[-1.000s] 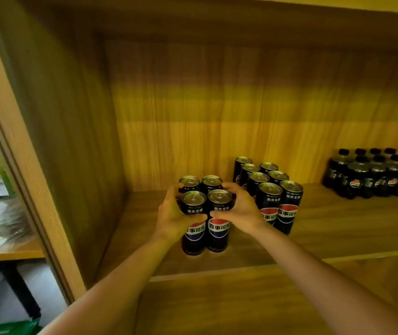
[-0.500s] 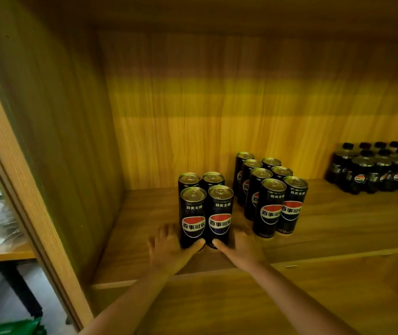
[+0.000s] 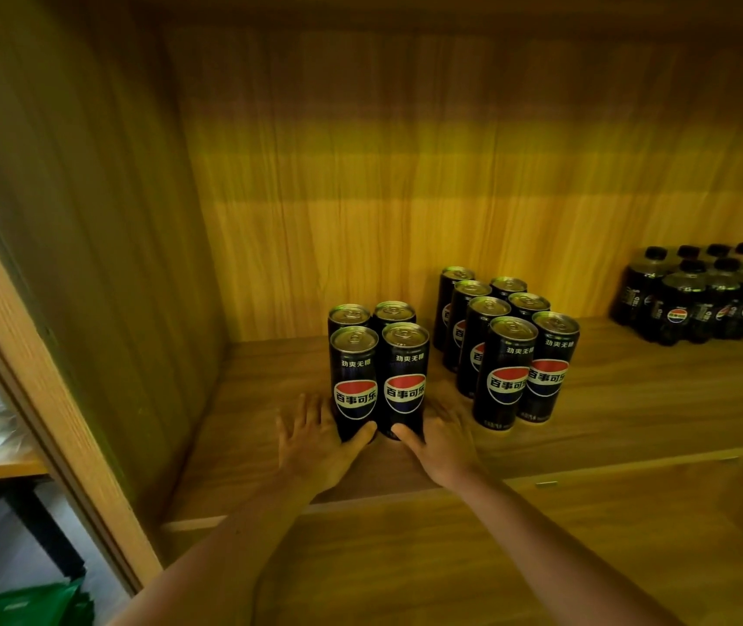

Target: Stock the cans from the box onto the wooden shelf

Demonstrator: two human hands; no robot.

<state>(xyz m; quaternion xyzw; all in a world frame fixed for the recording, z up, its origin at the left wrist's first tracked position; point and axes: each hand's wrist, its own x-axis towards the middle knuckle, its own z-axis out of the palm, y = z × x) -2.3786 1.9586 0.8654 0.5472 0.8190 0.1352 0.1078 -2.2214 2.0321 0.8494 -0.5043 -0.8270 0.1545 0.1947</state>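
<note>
A tight block of several black cola cans (image 3: 378, 368) stands upright on the wooden shelf (image 3: 631, 413), left of centre. My left hand (image 3: 315, 440) lies flat on the shelf at the block's left base, its thumb touching the front left can. My right hand (image 3: 444, 440) lies flat at the right base, its thumb touching the front right can. Both hands have straight fingers and hold nothing. A second group of several identical cans (image 3: 507, 345) stands in two rows just to the right. The box is out of view.
A shrink-wrapped pack of small dark bottles (image 3: 703, 295) sits at the back right of the shelf. The cabinet's side wall (image 3: 89, 264) rises close on the left. Bare shelf lies between the can groups and the bottles.
Both hands have slid down from gripping the can block's sides to lying flat at its base. The block now stands on the shelf, a little left of the other cans.
</note>
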